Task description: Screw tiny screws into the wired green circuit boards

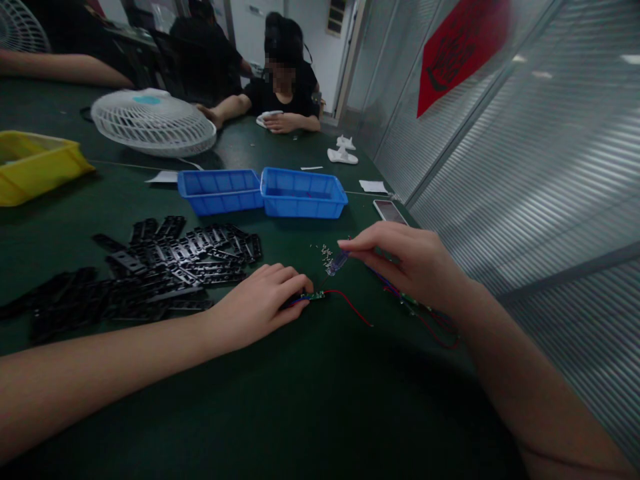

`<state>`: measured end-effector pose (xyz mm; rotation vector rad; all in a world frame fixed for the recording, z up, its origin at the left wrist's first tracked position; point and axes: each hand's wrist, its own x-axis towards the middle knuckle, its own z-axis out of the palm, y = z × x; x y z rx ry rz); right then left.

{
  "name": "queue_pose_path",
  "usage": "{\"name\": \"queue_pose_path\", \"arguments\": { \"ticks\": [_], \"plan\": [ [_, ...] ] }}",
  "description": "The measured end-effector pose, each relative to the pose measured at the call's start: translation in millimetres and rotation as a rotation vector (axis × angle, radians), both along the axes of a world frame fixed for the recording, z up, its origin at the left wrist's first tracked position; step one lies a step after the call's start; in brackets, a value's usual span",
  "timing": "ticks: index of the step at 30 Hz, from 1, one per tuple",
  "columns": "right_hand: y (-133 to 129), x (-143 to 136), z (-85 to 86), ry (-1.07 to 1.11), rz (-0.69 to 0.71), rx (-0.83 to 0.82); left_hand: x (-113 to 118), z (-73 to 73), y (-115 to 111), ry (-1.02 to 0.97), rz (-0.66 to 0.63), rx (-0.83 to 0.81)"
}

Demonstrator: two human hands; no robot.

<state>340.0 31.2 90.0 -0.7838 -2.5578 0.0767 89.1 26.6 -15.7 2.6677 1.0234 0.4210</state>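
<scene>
My left hand [267, 300] pinches a small green circuit board [316, 295] low over the green table, and a red wire [350, 304] trails from the board to the right. Between the thumb and fingers of my right hand [405, 260] is a small clear, purplish plastic piece [338, 262], tilted above several tiny metal screws [326, 253]. More circuit boards with red and blue wires [420, 310] lie under and beside my right wrist, partly hidden by it. Left of my left hand spreads a pile of black plastic strips [190, 257].
Two blue bins [304, 193] stand beyond my hands, with a yellow bin [40, 167] at the far left. A white fan [153, 123] lies behind them. A phone [390, 212] rests near the right edge by the glass partition [500, 167]. Across the table sits a person [283, 100].
</scene>
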Motion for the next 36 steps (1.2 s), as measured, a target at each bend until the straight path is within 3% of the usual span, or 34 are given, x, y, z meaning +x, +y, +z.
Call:
{"name": "queue_pose_path", "arguments": {
  "ticks": [9,18,24,31,36],
  "plan": [
    [-0.9,-6.3,-0.3,-0.231,-0.274,0.179,-0.6,-1.2,0.4,0.005,-0.007,0.01],
    [-0.8,-6.0,-2.2,-0.326,-0.332,0.187,0.1,-0.3,0.6,-0.004,-0.004,0.019],
    [-2.4,-10.5,-8.7,-0.342,-0.311,0.01,0.5,-0.1,0.4,-0.015,-0.005,0.027],
    [2.6,-13.5,-18.5,-0.038,-0.074,-0.091,0.5,1.7,0.2,-0.011,-0.006,0.03],
    [4.8,-10.8,-17.4,0.076,-0.077,-0.066,-0.1,1.8,-0.2,-0.005,-0.012,0.006]
  ]
}}
